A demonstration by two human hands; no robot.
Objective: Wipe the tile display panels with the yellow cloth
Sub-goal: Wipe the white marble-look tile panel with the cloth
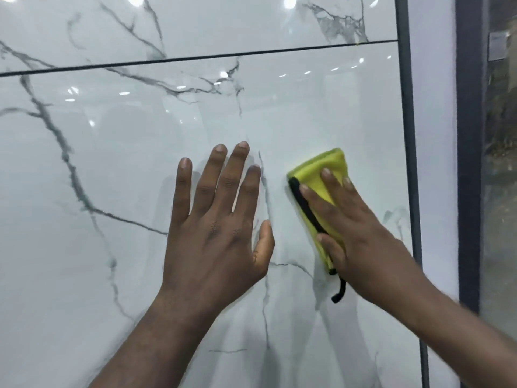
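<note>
Left grip: the left grip [221,233] lay flat on the lower tile panel [112,163], fingers straight, spread and pointing up, thumb out to the right. It held nothing and looked to be only a brace.
Panels: glossy white marble-look tile with grey veins. A thin dark seam [195,59] parted the lower panel from the upper tile panel [223,23].
Gap: a strip of bare tile lay between the left thumb and the cloth, so the two grips were near each other but apart.
Yellow cloth: the yellow cloth [321,175] was folded into a narrow pad and pressed against the lower panel, right of the left grip. Its black edging [305,208] faced left, and a black loop [340,292] hung from its lower end.
Long axis: the pad ran close to upright, its top leaning slightly to the right, roughly in line with the fingers on it.
Right grip: the right grip [355,228] covered the pad with straight fingers pressing it flat and the thumb lying along its lower left edge. It was not closed around the cloth.
Right edge: the dark frame strip [408,135] stood just right of that grip, with a pale band [436,135] beyond it.
Judgement: the cloth sat wholly under the right grip, so that grip would likely make the stroke. With the frame close on the right, most open tile lay up, down and left, where the left grip stood in the path.
</note>
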